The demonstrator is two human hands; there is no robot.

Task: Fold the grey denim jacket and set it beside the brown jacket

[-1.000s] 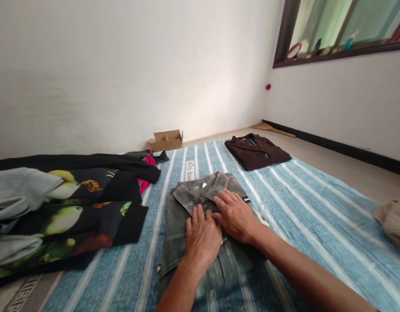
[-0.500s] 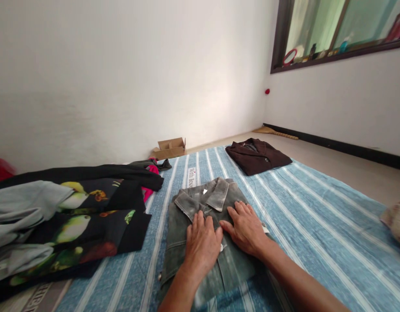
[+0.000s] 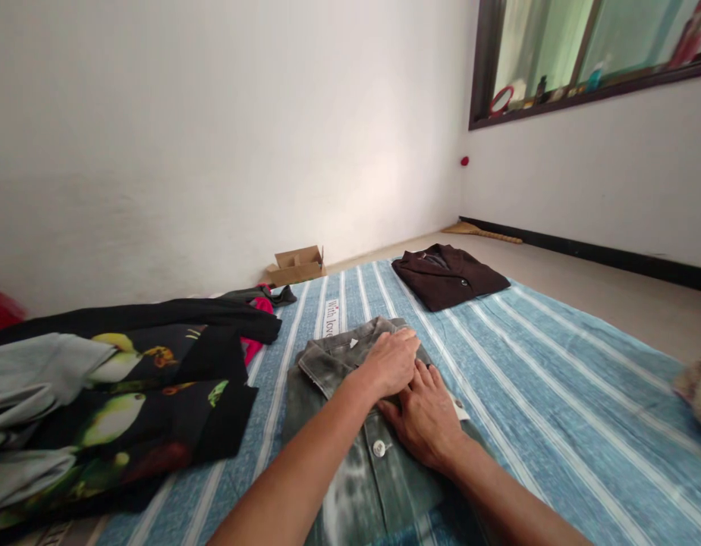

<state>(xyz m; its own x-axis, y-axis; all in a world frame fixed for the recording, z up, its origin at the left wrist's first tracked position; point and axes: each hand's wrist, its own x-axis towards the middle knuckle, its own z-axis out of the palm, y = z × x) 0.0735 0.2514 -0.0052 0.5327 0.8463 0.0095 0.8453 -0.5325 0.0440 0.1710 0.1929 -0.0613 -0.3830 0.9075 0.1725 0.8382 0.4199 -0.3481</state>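
Low in the centre of the frame, the folded grey jacket (image 3: 310,387) is laid lengthwise on the striped sheet (image 3: 555,379) — collar at the far end. The right hand (image 3: 427,413) is spread flat on its front. Just beyond, the left hand (image 3: 391,362) is curled over the collar — whether cloth is pinched cannot be told. Farther up, a brown jacket (image 3: 450,273) is seen.

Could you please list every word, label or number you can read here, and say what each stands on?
"With lo": white patch on the blue striped sheet; the grey denim jacket hides the rest.
White paper tag by the right hand: too small to read.
Small white collar label: unreadable.
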